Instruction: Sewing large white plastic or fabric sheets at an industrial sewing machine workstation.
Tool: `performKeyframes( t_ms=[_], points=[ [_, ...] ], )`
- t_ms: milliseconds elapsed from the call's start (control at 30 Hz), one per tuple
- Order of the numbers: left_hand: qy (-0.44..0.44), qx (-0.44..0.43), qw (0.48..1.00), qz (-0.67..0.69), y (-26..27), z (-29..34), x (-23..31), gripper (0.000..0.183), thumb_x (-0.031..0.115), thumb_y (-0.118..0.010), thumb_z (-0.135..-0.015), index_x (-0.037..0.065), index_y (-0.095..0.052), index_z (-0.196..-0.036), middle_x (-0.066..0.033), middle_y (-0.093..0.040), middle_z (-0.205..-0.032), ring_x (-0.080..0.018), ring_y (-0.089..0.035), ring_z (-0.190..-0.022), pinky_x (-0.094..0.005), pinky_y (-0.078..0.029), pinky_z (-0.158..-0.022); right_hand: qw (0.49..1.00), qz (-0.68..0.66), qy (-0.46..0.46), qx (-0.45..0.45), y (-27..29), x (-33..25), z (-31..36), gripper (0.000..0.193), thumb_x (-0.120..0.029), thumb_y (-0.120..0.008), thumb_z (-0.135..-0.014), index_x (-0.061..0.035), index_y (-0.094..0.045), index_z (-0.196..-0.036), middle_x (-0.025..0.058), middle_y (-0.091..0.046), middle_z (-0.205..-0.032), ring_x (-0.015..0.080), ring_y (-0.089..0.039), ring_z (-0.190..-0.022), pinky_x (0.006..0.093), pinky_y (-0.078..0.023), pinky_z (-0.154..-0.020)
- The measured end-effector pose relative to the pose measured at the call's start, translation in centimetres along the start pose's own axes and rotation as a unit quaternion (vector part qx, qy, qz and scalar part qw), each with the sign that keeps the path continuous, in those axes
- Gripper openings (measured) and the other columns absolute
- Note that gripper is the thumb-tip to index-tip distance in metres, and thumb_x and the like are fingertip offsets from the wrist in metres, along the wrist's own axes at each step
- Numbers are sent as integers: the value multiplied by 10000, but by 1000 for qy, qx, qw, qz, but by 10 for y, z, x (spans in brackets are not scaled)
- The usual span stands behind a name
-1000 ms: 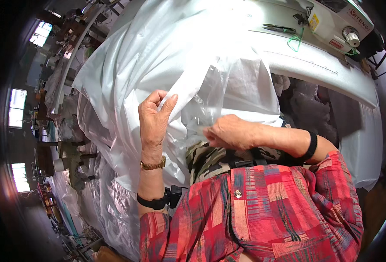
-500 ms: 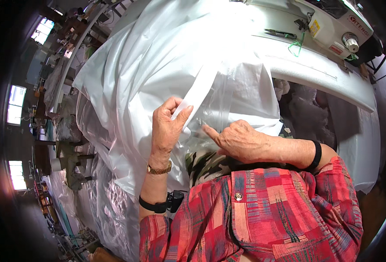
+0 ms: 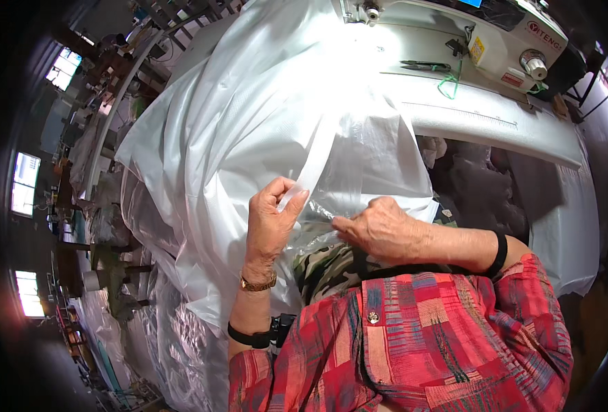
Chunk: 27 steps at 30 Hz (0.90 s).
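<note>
A large sheet of white, slightly shiny fabric (image 3: 221, 130) spreads from the sewing machine (image 3: 507, 51) down over my lap. My left hand (image 3: 274, 216) pinches a white strip (image 3: 316, 156) that runs up toward the bright spot under the machine's needle area. To its right, my right hand (image 3: 383, 230) is closed, thumb and forefinger pinching the edge of a clear plastic film (image 3: 345, 175). The film lies beside the strip, over the white fabric. The strip's lower end is partly hidden by my left fingers.
On the pale machine table (image 3: 482, 113) lie small black thread snips (image 3: 425, 66) near a looped green cord (image 3: 448, 86). Dark material (image 3: 479, 182) hangs below the table's near edge. Crumpled clear plastic (image 3: 180, 357) lies at lower left.
My right hand has gone from a pointing forefinger to a pinch on the film's edge. My left hand has moved slightly down, still holding the strip. The view has shifted a little.
</note>
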<state>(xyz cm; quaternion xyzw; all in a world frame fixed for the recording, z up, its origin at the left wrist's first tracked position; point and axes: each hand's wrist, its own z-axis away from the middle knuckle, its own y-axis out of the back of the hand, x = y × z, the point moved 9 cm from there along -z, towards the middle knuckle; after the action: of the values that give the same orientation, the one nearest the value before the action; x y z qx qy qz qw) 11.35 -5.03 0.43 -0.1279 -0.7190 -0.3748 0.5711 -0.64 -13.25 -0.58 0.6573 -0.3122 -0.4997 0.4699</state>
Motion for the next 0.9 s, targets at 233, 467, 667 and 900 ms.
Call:
performKeyframes(
  t_ms=[233, 467, 667, 900],
  points=[
    [23, 4, 1000, 3, 1, -1, -2, 146, 121, -667, -900, -1, -609, -845, 32, -571, -710, -38, -477, -648, -217, -406, -569, 988, 143, -15, -57, -18, 34, 2, 256, -89, -610, -747, 5, -575, -983, 103, -607, -604, 273, -670, -616, 384, -480, -525],
    [25, 8, 999, -25, 1, 2, 2, 138, 120, -664, -903, -2, -611, -865, 8, -600, -715, -49, -500, -642, -232, -425, -562, 983, -30, 119, 135, 27, -17, 16, 181, -112, -597, -776, 15, -543, -893, 150, -624, -645, 335, -667, -643, 406, -503, -577],
    [-2, 14, 999, -46, -2, 1, 3, 160, 138, -669, -895, -3, -609, -850, 0, -588, -686, -60, -486, -636, -242, -411, -573, 978, -40, -176, 107, 12, 58, 11, 427, -441, -634, -888, -29, -559, -802, 164, -606, -605, 340, -650, -606, 452, -484, -566],
    [23, 9, 1000, -14, -3, 2, -4, 152, 122, -669, -892, -4, -604, -838, 7, -572, -677, -50, -470, -623, -233, -396, -552, 939, -153, -283, 125, -37, 100, 31, 471, -459, -675, -851, 0, -644, -749, 186, -629, -640, 324, -659, -650, 438, -510, -623]
  ],
)
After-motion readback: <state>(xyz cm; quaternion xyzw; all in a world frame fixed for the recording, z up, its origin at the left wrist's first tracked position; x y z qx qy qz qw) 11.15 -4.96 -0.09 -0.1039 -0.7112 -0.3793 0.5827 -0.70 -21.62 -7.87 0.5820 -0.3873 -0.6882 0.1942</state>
